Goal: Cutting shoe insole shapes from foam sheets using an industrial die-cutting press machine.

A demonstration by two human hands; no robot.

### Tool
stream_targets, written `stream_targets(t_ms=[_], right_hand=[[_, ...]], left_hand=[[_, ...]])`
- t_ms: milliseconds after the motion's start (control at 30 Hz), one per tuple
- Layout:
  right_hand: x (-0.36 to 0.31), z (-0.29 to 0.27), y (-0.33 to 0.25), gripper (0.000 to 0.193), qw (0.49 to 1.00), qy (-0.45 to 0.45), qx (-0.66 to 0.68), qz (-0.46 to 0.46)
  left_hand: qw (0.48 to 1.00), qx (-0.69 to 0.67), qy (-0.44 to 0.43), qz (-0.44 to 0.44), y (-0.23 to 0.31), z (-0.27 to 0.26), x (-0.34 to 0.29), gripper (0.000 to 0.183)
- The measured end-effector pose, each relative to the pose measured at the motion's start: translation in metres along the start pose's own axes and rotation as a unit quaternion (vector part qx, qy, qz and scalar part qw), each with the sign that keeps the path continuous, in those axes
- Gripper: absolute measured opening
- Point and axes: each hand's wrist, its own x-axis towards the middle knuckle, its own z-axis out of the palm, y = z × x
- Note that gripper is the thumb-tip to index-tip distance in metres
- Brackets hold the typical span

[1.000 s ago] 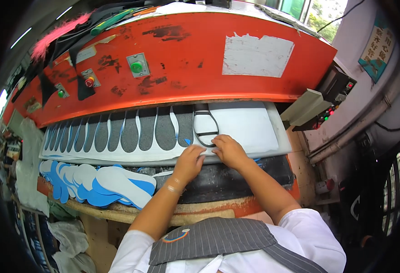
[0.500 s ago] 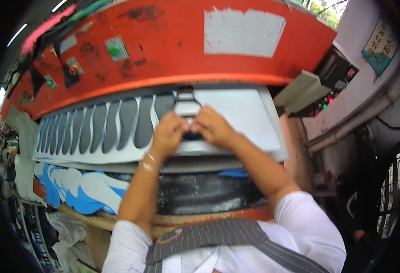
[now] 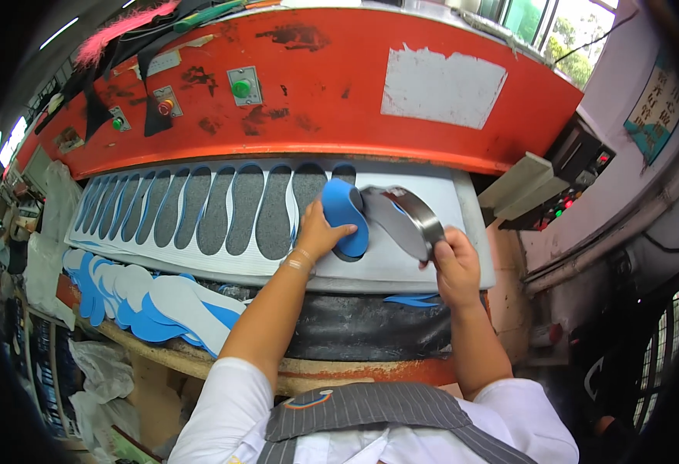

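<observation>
My left hand grips a blue insole, thumb across its face and the other fingers largely hidden. This piece is just above a white foam sheet, over the last dark insole-shaped hole in the row. To its right, my right hand is closed on the lower end of a shiny metal insole-shaped cutting die. The die is raised and tilted above the sheet's uncut right part. Leftward along the sheet runs a row of several insole-shaped cutouts with dark grey showing through.
Overlapping white and blue insoles are piled at the near left. A blue scrap lies on the black surface in front of the sheet. Behind stands a red machine beam with a green button; a control box is at right.
My hands were together on the die over the sheet. Now they are apart: the die is lifted and tilted rightward in my right hand, and my left holds a blue insole.
</observation>
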Motion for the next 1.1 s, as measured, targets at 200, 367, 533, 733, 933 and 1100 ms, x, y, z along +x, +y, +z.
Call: stream_targets(t_ms=[200,367,533,733,933,1100], right_hand=[[-0.048,-0.014,-0.041,0.018,0.993,0.118,0.01,0.019],[-0.055,-0.006,-0.05,0.023,0.99,0.136,-0.046,0.013],[-0.058,0.022,-0.093,0.018,0.993,0.087,-0.011,0.081],[-0.086,0.134,-0.083,0.014,0.959,-0.02,0.06,0.276],[-0.1,0.121,-0.016,0.055,0.897,-0.145,-0.368,-0.199],[-0.107,0.066,0.075,0.083,0.927,-0.229,-0.283,-0.093]], left_hand=[[0.974,-0.182,-0.119,0.056,0.045,0.013,-0.018,0.023],[0.956,-0.142,-0.255,0.025,0.049,-0.08,-0.066,0.025],[0.883,0.25,-0.394,-0.057,0.027,-0.206,-0.072,0.049],[0.934,-0.155,-0.283,0.153,0.066,-0.212,-0.142,0.11],[0.87,-0.403,-0.269,0.092,0.086,-0.162,-0.167,0.109],[0.887,-0.391,-0.211,0.124,0.08,-0.127,-0.159,0.103]])
